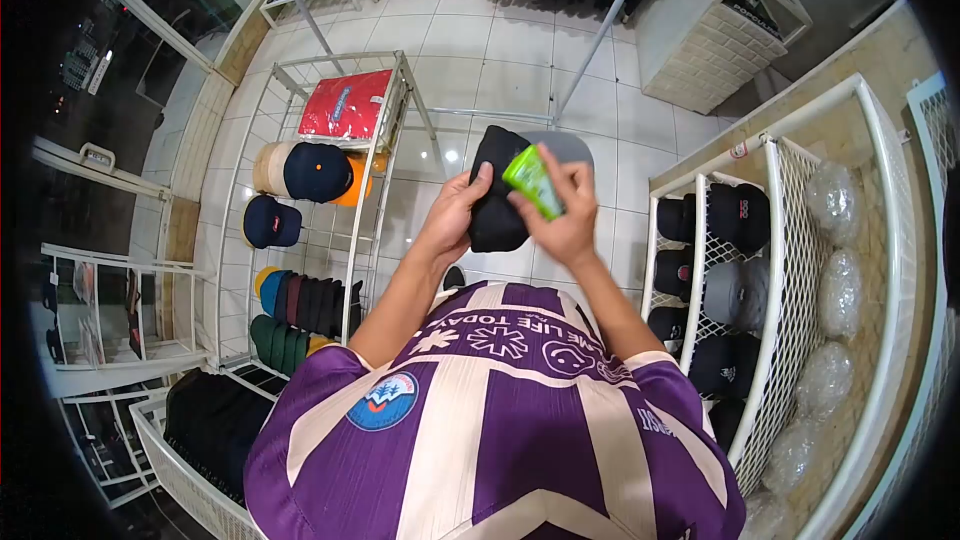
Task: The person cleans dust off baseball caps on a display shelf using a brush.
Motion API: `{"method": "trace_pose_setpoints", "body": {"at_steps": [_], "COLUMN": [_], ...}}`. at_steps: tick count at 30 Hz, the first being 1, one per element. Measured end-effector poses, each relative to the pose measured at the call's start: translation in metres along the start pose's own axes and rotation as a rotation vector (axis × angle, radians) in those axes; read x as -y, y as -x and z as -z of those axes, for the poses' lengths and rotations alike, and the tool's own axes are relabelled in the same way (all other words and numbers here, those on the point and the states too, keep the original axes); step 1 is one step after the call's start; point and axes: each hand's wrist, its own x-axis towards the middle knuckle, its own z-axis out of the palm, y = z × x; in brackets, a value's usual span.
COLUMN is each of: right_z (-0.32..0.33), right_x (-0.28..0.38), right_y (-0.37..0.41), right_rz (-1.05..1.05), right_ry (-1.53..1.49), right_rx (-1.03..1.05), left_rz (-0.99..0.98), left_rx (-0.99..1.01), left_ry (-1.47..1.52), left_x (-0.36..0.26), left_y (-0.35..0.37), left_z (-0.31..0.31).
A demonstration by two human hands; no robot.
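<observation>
My left hand [458, 210] grips a black cap [494, 225] by its side, thumb lying on the fabric. The cap is held up in front of my chest, and its grey brim [568, 146] shows behind my right fingers. In my right hand [570, 212] is a small bright green block-shaped thing with pale markings [533, 183]. Its long side lies against the cap's black fabric, with my fingers curled round its edge. I cannot tell what kind of thing it is.
A white wire rack [402, 120] on the left bears a red packaged garment [345, 105] and several caps [318, 172]. On the right, a white mesh rack [795, 210] holds more caps [738, 218] and clear plastic-wrapped bundles [838, 295]. A brick-patterned counter [690, 45] stands ahead.
</observation>
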Motion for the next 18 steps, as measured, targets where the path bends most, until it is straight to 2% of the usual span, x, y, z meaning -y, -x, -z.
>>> {"method": "trace_pose_setpoints", "body": {"at_steps": [1,3,5,7,9,10,11,12,13,15,16,17,18], "right_z": [-0.005,0.001,0.019,0.035,0.047,0.049,0.052,0.055,0.059,0.067,0.071,0.072,0.071], "right_x": [0.007,0.014,0.018,0.003,-0.029,-0.032,-0.033,-0.031,-0.028,-0.022,-0.016,-0.011,-0.006], "right_y": [0.011,0.019,0.017,0.005,-0.012,-0.011,-0.010,-0.011,-0.011,-0.014,-0.014,-0.015,-0.015], "right_rz": [0.035,0.235,0.207,0.097,0.020,0.023,-0.105,-0.235,-0.235,-0.070,-0.082,-0.085,0.022], "right_ry": [-0.030,-0.075,-0.100,-0.004,-0.076,-0.074,-0.221,-0.369,-0.369,-0.203,-0.162,-0.163,-0.055], "right_rx": [0.023,0.277,0.257,0.038,0.034,0.034,0.063,0.092,0.092,0.158,0.210,0.212,0.237], "left_rz": [-0.019,-0.038,-0.065,-0.066,-0.072,-0.034,0.003,0.006,0.005,0.039,0.138,0.139,0.124], "left_rx": [0.034,0.061,0.016,0.035,0.058,0.150,0.243,0.244,0.244,0.241,0.230,0.227,0.132], "left_ry": [0.019,0.050,0.091,0.124,0.158,0.206,0.252,0.230,0.230,0.180,0.271,0.273,0.088], "left_x": [0.003,0.003,0.001,-0.003,-0.002,0.001,0.004,0.007,0.005,-0.006,-0.013,-0.014,-0.014], "left_y": [-0.006,-0.008,-0.004,0.001,0.003,0.003,0.002,0.002,0.004,0.011,0.009,0.005,0.001], "left_z": [0.004,0.014,0.010,0.003,0.002,0.002,0.003,0.001,0.003,0.006,0.007,0.007,0.006]}}
